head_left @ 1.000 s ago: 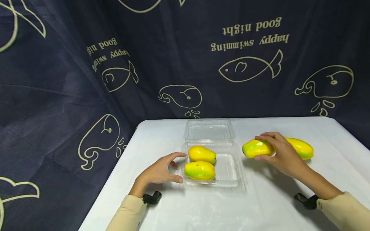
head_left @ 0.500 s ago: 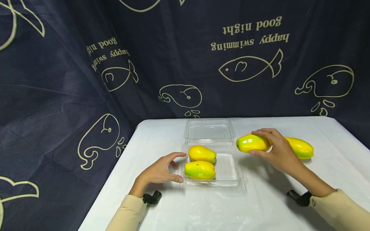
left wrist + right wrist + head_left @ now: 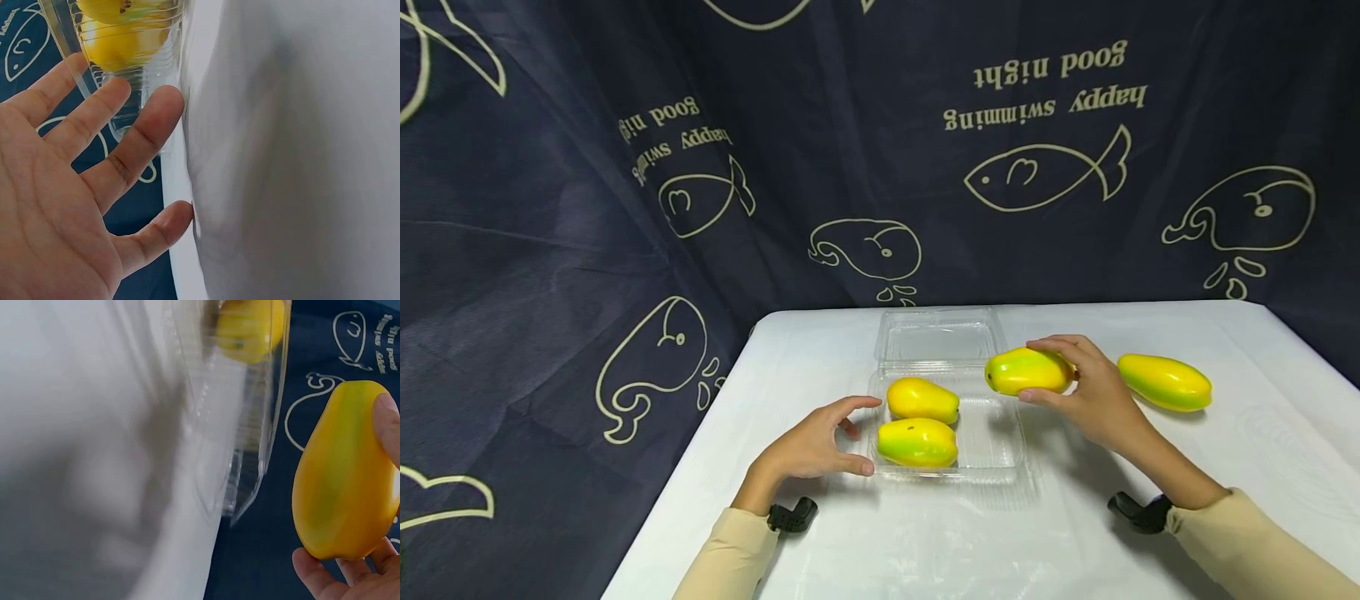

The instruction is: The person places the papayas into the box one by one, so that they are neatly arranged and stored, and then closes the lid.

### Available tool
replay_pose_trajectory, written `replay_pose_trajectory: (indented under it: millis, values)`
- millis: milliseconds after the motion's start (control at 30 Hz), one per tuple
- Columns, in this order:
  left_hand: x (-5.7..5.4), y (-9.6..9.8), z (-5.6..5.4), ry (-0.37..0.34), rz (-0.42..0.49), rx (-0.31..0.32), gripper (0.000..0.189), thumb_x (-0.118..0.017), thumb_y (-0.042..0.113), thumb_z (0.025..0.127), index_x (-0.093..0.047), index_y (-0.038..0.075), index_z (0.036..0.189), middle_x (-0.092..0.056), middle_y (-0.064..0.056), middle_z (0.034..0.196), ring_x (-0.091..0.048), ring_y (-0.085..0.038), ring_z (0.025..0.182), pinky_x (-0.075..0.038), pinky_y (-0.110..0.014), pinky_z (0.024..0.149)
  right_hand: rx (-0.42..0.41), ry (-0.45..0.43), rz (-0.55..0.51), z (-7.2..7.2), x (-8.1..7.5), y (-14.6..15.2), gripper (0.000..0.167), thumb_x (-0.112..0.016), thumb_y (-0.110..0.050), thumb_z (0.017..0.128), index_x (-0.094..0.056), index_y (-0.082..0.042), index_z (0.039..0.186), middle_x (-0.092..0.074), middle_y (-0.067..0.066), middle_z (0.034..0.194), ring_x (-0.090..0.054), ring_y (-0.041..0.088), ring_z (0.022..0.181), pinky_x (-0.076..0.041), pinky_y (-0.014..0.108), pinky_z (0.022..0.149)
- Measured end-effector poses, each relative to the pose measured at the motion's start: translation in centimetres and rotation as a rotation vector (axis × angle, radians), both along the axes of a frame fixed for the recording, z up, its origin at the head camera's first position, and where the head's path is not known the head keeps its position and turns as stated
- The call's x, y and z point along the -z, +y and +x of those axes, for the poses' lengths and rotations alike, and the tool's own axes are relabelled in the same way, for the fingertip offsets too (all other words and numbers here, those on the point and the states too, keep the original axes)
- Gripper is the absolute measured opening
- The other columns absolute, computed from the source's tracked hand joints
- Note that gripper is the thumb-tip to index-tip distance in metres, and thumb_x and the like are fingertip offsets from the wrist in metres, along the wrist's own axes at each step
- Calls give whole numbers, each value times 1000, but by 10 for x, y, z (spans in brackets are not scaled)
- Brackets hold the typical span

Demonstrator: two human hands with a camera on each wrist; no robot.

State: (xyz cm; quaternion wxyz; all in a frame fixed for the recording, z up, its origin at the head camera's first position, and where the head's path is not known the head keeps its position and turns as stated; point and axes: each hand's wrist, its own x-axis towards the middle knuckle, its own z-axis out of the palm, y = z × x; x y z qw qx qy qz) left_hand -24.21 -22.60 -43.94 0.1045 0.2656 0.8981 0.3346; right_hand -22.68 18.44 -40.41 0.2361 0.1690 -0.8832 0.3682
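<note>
My right hand (image 3: pixel 1093 392) grips a yellow-green papaya (image 3: pixel 1026 372), thumb on one side and fingers on the other. It holds the fruit above the right edge of a clear plastic clamshell box (image 3: pixel 988 433). Two more papayas, a rear one (image 3: pixel 922 400) and a front one (image 3: pixel 917 442), lie side by side in the box's left part. At the box's left side my left hand (image 3: pixel 812 442) has its fingers spread and holds nothing. In the left wrist view its fingertips (image 3: pixel 165 103) are close to the box wall; whether they touch it, I cannot tell.
Another papaya (image 3: pixel 1167 383) lies on the white-covered table (image 3: pixel 970 550), to the right of my right hand. The box's lid (image 3: pixel 940 337) is folded back, away from me. A dark printed cloth (image 3: pixel 865 150) hangs behind the table and along its left.
My right hand has carried the papaya leftward, from beside the box to over its right edge. The papaya behind that hand now shows fully. My left hand has stayed in place.
</note>
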Motion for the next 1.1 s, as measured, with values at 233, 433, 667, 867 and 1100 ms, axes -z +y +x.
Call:
replay_pose_trajectory:
  millis: [233, 433, 667, 867, 1100]
  values:
    - [-1, -1, 1, -2, -5, -4, 92, -90, 46, 70, -44, 35, 150, -53, 11, 144, -59, -14, 107, -48, -41, 92, -34, -3, -39, -7, 9, -18, 66, -93, -24, 69, -66, -12, 128, -59, 9, 126, -57, 27, 116, -39, 12, 85]
    - [-1, 1, 1, -2, -7, -2, 92, -90, 46, 70, -44, 35, 149, -53, 10, 145, -59, -15, 108, -48, -42, 94, -48, -33, -43, -9, 14, -30, 66, -93, -28, 70, -65, -14, 128, -59, 8, 127, -58, 27, 116, -40, 18, 88]
    - [0, 2, 1, -8, 1, 2, 92, -89, 47, 71, -43, 35, 150, -52, 8, 147, -59, -17, 109, -48, -43, 94, -63, -98, -48, -12, 18, -40, 68, -91, -34, 71, -64, -16, 130, -58, 7, 131, -57, 29, 122, -45, 42, 97]
    - [0, 2, 2, -6, -9, -4, 92, -89, 49, 70, -43, 38, 149, -52, 11, 145, -58, -15, 109, -48, -41, 94, -83, -124, -58, -11, 19, -47, 68, -92, -30, 71, -64, -14, 131, -56, 9, 132, -56, 32, 124, -45, 51, 101]
    - [-2, 2, 2, -8, -10, -16, 91, -89, 48, 70, -43, 41, 148, -52, 12, 144, -58, -15, 109, -48, -41, 94, -110, -128, -68, -12, 19, -57, 68, -92, -28, 71, -63, -13, 131, -56, 9, 132, -56, 31, 123, -45, 51, 102]
